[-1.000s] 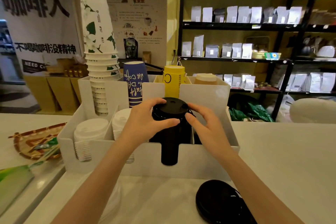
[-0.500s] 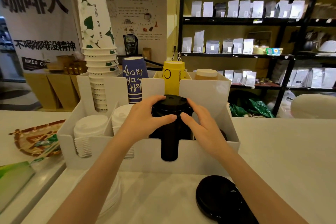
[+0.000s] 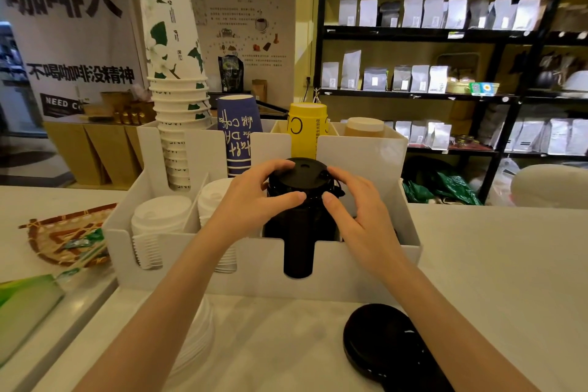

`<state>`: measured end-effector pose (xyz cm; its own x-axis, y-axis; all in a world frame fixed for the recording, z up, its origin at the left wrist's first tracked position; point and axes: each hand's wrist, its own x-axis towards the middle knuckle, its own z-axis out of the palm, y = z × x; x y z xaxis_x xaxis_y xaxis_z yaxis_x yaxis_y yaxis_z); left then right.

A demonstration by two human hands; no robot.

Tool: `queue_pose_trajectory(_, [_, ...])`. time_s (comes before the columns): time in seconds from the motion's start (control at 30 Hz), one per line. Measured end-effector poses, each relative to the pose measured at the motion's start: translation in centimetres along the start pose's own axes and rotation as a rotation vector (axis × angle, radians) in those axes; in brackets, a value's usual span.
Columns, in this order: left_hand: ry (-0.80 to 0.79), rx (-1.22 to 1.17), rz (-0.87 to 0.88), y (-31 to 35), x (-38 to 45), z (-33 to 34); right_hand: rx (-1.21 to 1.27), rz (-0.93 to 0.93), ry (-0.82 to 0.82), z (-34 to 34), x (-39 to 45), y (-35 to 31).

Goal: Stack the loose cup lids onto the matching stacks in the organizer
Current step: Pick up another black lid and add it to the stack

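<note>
Black lids sit stacked in the white organizer, gripped by both left hand and right hand, while more black lids await on the counter.

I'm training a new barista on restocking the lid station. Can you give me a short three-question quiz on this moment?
1. True or false: both hands are on the black lid stack in the organizer.
2. Which lids fill the two compartments to the left of it? A) white B) black C) clear
3. Fill in: loose black lids lie on the counter under the person's ____ forearm.

Key:
1. True: the left hand and right hand cup its top from both sides.
2. A: white lid stacks.
3. right
</note>
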<state>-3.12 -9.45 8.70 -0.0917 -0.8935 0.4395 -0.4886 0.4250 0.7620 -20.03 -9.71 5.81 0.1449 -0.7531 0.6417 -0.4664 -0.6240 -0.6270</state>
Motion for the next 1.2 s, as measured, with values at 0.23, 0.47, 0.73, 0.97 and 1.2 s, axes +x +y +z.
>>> queue_pose_trajectory(0.23, [-0.049, -0.08, -0.056, -0.2, 0.2, 0.2, -0.087, -0.044, 0.012, 0.5, -0.2, 0.5])
queue_pose_trajectory(0.47, [-0.083, -0.057, -0.059, 0.0, 0.1, 0.0, -0.146, -0.092, 0.049, 0.5, -0.2, 0.7])
queue_pose_trajectory(0.73, [0.051, 0.241, 0.059, 1.0, -0.4, 0.6, -0.087, -0.007, -0.06, -0.1, 0.0, 0.4])
queue_pose_trajectory(0.97, [0.211, 0.39, 0.069, 0.7, -0.6, 1.6, -0.042, 0.035, -0.069, -0.2, 0.2, 0.0])
queue_pose_trajectory(1.2, [0.137, 0.468, 0.024, 1.2, -0.8, 1.5, 0.027, 0.123, -0.095, -0.2, 0.1, 0.1])
